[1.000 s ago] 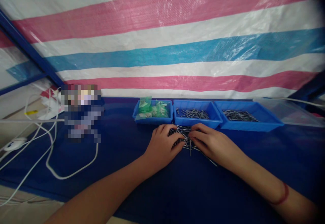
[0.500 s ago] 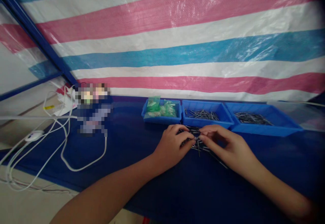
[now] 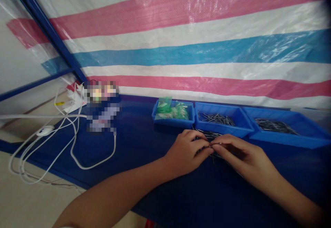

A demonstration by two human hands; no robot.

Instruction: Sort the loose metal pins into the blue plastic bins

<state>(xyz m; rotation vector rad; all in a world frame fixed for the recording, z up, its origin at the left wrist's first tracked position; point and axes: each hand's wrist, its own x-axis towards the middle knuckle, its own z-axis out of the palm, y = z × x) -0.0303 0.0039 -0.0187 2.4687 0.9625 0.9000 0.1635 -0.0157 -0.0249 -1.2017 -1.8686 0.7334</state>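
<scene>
My left hand [image 3: 184, 151] is closed, its thumb and forefinger pinched together with the fingertips against those of my right hand [image 3: 241, 155]. What the left fingers pinch is too small to make out. A thin metal rod [image 3: 219, 144] shows in the pinch of my right thumb and forefinger, mostly covered by them. Below and behind both hands lies a loose pile of thin dark metal rods [image 3: 207, 134], partly hidden by the fingers. Just beyond the pile stands a blue bin [image 3: 224, 128] with more such rods [image 3: 217, 118] inside.
To its right, another blue bin [image 3: 292, 140] holds dark rods. A smaller blue bin [image 3: 173, 122] on the left contains green plastic bags [image 3: 172, 110]. White cables [image 3: 74, 152] run over the left side of the blue table [image 3: 139, 141]. Behind rises a striped plastic sheet [image 3: 181, 55].
The view has shifted left, so the bins and hands appear farther right. Both hands stay together over the pile, their fingertips still meeting.
</scene>
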